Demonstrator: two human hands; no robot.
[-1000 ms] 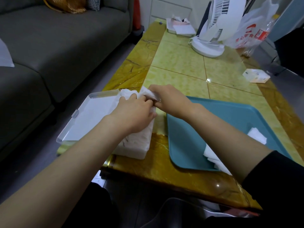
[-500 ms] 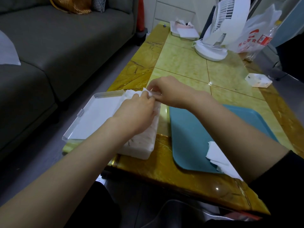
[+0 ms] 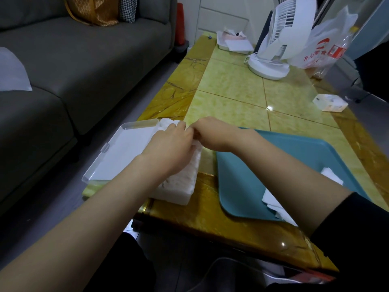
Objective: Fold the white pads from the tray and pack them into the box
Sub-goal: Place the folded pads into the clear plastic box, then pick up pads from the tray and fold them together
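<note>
White pads (image 3: 179, 182) filled the clear box (image 3: 190, 192) and both my hands sat on top of them. My left hand (image 3: 168, 150) lay palm-down on the stack, fingers curled toward the far end. My right hand (image 3: 212, 133) met it there, fingertips together and touching the left fingertips at the stack's far end; whether they pinched a pad I couldn't tell, the left hand hid it. Left forearm was bare; a black sleeve (image 3: 353, 232) covered the right upper arm.

Box sat near the table's (image 3: 231, 98) near-left corner, packed up to its rim. Its clear lid (image 3: 122, 152) lay open on the left, hanging out past the table's left edge. Just right of the box, apart from it, was the teal tray (image 3: 242, 186), close to the near edge. More loose white pads (image 3: 273, 204) lay in the tray's near part, partly hidden by my right arm, one corner (image 3: 331, 174) showing beyond the arm.

Far end of the table: white fan (image 3: 273, 45), a printed plastic bag (image 3: 324, 49) beside it on the right, and a small white tray of papers (image 3: 235, 44) at the far-left corner. Small white packet (image 3: 329, 102) near the right edge. Grey sofa (image 3: 73, 60) ran along the left.
</note>
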